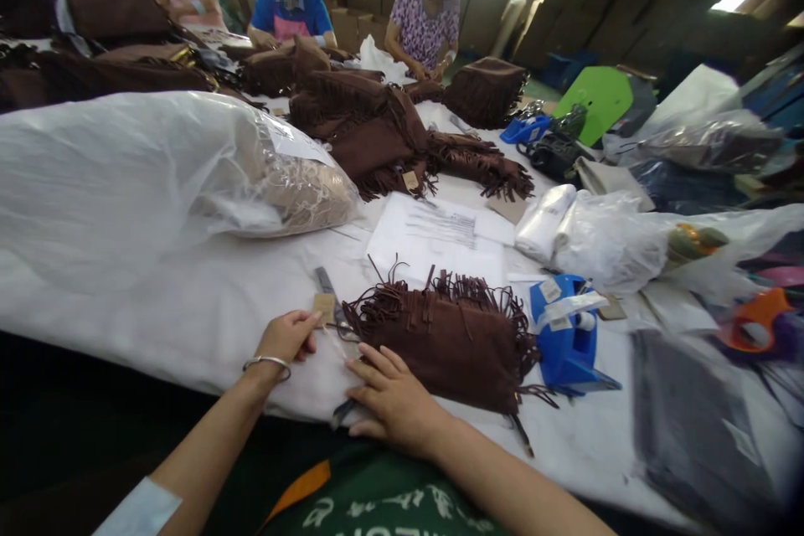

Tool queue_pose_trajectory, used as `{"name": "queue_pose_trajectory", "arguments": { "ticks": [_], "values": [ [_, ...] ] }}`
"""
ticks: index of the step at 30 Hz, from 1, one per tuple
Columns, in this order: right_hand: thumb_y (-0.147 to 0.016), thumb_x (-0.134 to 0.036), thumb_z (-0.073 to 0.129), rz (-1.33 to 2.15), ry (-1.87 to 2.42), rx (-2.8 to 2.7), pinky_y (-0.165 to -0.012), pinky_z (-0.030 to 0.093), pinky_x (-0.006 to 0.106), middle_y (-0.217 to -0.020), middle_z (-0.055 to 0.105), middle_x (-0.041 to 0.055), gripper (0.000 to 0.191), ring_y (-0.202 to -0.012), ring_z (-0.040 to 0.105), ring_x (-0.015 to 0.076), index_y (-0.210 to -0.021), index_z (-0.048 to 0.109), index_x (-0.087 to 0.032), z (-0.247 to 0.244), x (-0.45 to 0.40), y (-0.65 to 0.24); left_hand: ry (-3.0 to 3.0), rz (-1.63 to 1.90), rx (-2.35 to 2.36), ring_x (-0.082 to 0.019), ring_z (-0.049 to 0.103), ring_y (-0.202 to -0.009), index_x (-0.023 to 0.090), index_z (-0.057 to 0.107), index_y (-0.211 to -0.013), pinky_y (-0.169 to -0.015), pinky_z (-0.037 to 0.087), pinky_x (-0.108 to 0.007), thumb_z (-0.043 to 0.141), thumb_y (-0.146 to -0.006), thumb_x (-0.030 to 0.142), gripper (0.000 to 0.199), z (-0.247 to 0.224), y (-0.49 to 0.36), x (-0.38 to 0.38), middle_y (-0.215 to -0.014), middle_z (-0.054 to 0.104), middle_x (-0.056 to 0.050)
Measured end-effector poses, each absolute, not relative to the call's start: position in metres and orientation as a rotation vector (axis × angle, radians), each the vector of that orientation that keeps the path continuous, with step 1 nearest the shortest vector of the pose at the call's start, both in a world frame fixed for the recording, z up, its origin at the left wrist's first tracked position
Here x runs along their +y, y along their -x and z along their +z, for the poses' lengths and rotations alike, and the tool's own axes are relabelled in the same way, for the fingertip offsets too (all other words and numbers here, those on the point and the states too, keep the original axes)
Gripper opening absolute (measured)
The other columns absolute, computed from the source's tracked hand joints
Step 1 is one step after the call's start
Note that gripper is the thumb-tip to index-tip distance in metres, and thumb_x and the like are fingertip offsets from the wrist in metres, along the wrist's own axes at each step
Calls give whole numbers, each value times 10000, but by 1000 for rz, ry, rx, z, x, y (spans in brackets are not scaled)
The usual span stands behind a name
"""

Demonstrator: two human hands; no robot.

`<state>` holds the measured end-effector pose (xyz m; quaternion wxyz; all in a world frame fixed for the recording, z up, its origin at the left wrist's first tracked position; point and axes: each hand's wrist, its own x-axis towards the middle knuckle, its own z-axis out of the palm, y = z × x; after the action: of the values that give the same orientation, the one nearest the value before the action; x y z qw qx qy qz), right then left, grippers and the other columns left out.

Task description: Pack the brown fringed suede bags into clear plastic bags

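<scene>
My left hand (286, 337) pinches a small kraft paper tag (324, 308) at the near edge of the white-covered table (207, 335). A thin clear string seems to run from the tag toward the bag. My right hand (393, 396) rests with its fingers apart against the lower left edge of a brown suede fringed bag (440, 352). A long dark metal blade (327, 289) lies beyond the tag, and its lower part is hidden by my hands. A dark handle (342, 413) shows under my right hand.
A blue tape dispenser (565, 331) stands right of the bag. Printed papers (433, 236) lie beyond it. A large white plastic sack (126, 167) fills the left. Further brown fringed bags (370, 130) are heaped ahead, where several co-workers sit among cardboard boxes.
</scene>
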<state>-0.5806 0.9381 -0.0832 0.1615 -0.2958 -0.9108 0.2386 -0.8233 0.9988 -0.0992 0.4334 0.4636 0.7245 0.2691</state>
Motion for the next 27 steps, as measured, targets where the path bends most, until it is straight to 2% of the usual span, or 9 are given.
{"name": "queue_pose_trajectory", "arguments": {
  "ticks": [3, 5, 8, 11, 13, 16, 21, 24, 27],
  "values": [
    [-853, -517, 531, 609, 887, -2633, -1136, 183, 452, -1326, 537, 26, 337, -1372, 248, 232, -886, 668, -212, -102, 940, 586, -1086, 862, 1861, -131, 537, -465, 188, 552, -726, -482, 448, -220, 502, -757, 606, 422, -99, 836, 958, -506, 582, 31],
    [-851, -417, 573, 594, 927, -2607, -1141, 179, 426, -1315, 544, 4, 218, -1370, 254, 209, -849, 656, -216, -107, 939, 577, -1077, 998, 1909, -142, 594, -577, 194, 569, -779, -619, 495, -229, 529, -771, 580, 387, -102, 836, 926, -577, 622, 28],
    [-866, -224, 535, 605, 942, -2590, -1134, 211, 425, -1364, 500, 21, 138, -1379, 237, 195, -961, 634, -211, -106, 938, 559, -1304, 1151, 1876, -162, 643, -693, 214, 608, -855, -738, 507, -249, 581, -804, 459, 251, -106, 826, 886, -696, 678, 21],
    [-865, -130, 483, 709, 997, -2513, -1115, 264, 424, -1365, 497, 55, 277, -1373, 255, 190, -1106, 595, -207, -98, 936, 548, -1833, 1163, 1513, -162, 648, -766, 227, 622, -870, -842, 494, -289, 583, -838, 266, 63, -105, 810, 868, -779, 684, 13],
    [-831, -175, 568, 842, 1025, -2410, -1101, 292, 439, -1364, 492, 79, 401, -1366, 272, 209, -1227, 530, -216, -90, 934, 548, -2114, 1110, 1265, -145, 639, -791, 229, 608, -914, -942, 448, -325, 594, -823, 149, 122, -100, 798, 867, -810, 679, 15],
    [-740, -322, 716, 1020, 933, -2261, -1088, 311, 456, -1348, 503, 99, 607, -1348, 306, 246, -1296, 489, -230, -80, 927, 556, -2300, 1009, 1117, -120, 625, -780, 217, 577, -974, -986, 409, -339, 593, -810, 70, 221, -86, 782, 875, -822, 671, 17],
    [-845, -314, 610, 1294, 954, -1847, -992, 431, 350, -1078, 671, 44, 199, -1124, 551, 187, -1022, 683, -257, -75, 917, 563, -2288, 997, 1029, -148, 615, -856, 215, 568, -1031, -985, 407, -356, 535, -868, 153, 178, -74, 780, 911, -856, 680, -9],
    [-828, -299, 631, 1249, 1085, -1767, -996, 427, 358, -1114, 656, 60, 238, -1161, 523, 207, -1055, 673, -241, -78, 920, 555, -2409, 921, 1309, -201, 570, -1058, 195, 554, -1143, -996, 392, -401, 457, -887, 157, 276, -84, 799, 961, -1060, 669, -77],
    [-855, -286, 587, 983, 1231, -1775, -1046, 378, 404, -1052, 674, 71, 167, -1217, 471, 228, -959, 698, -217, -84, 932, 543, -2675, 503, 1477, -286, 425, -1269, 226, 555, -1193, -1053, 242, -573, 390, -846, 65, 417, -97, 822, 1016, -1292, 564, -105]
  ]
}}
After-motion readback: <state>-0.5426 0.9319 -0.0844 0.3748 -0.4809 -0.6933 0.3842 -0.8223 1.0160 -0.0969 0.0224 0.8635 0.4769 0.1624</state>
